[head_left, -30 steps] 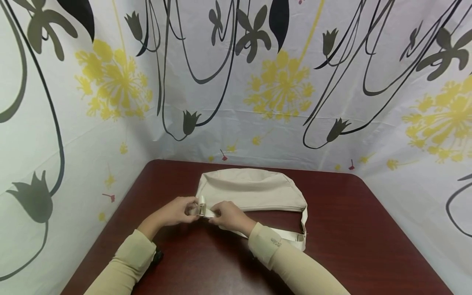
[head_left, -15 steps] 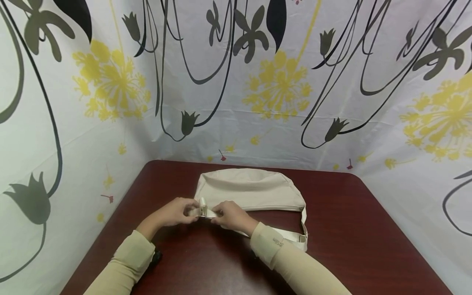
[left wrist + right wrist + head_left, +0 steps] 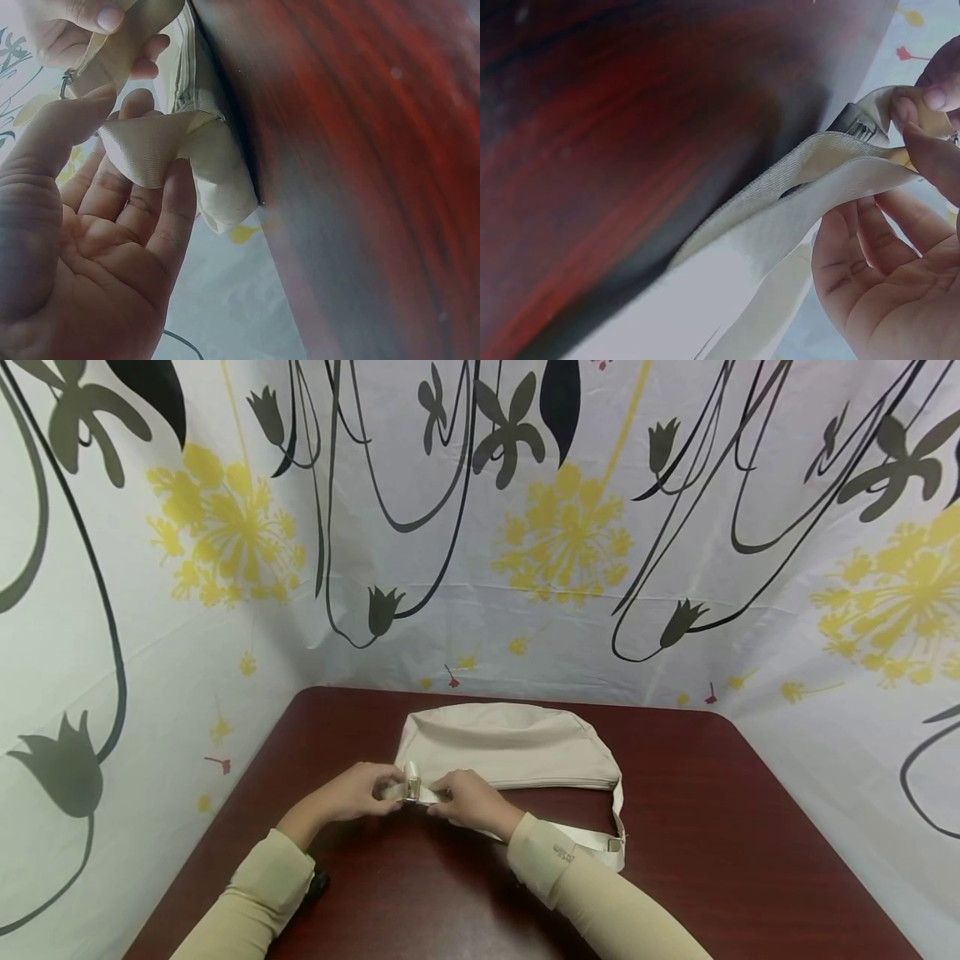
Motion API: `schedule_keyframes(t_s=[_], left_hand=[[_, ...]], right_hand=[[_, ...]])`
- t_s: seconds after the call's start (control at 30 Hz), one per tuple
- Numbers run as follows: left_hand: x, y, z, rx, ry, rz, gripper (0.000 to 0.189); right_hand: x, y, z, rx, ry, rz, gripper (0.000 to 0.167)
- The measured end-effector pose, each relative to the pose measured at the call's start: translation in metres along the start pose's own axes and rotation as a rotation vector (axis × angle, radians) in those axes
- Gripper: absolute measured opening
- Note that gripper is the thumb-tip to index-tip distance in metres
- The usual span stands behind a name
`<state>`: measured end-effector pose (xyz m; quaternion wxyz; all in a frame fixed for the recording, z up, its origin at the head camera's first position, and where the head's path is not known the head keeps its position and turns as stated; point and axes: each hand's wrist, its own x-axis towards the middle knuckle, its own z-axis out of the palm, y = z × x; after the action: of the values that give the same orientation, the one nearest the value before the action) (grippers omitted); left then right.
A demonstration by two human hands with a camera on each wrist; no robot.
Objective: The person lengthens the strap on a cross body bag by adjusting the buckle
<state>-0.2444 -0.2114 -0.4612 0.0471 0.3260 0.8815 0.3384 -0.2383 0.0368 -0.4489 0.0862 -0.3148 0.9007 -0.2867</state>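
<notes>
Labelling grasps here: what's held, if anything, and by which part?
The cream shoulder bag, by its strap: left hand and right hand grip it on either side of the buckle.

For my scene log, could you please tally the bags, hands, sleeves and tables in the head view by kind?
Bags: 1 (pale bag)
Hands: 2 (left hand, right hand)
Sleeves: 2 (left sleeve, right sleeve)
Tables: 1 (red-brown table)
Total: 6
</notes>
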Motion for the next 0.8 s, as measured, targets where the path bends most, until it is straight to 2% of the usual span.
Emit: schedule_keyframes(t_s=[0.37, 0.67, 0.8], left_hand=[[0.0003, 0.0016, 0.0008, -0.016, -0.007, -0.017, 0.026], [-0.001, 0.0028, 0.001, -0.032, -0.003, -0.004, 0.023], [0.0, 0.0017, 0.0013, -0.03, -0.006, -0.011, 0.023]], right_hand=[[-0.0027, 0.0037, -0.0025, -0.011, 0.01, -0.017, 0.012], [-0.0038, 0.0052, -0.0036, -0.009, 0.007, -0.024, 0.021], [-0.0037, 0.0056, -0.0029, -0.012, 0.01, -0.025, 0.02]])
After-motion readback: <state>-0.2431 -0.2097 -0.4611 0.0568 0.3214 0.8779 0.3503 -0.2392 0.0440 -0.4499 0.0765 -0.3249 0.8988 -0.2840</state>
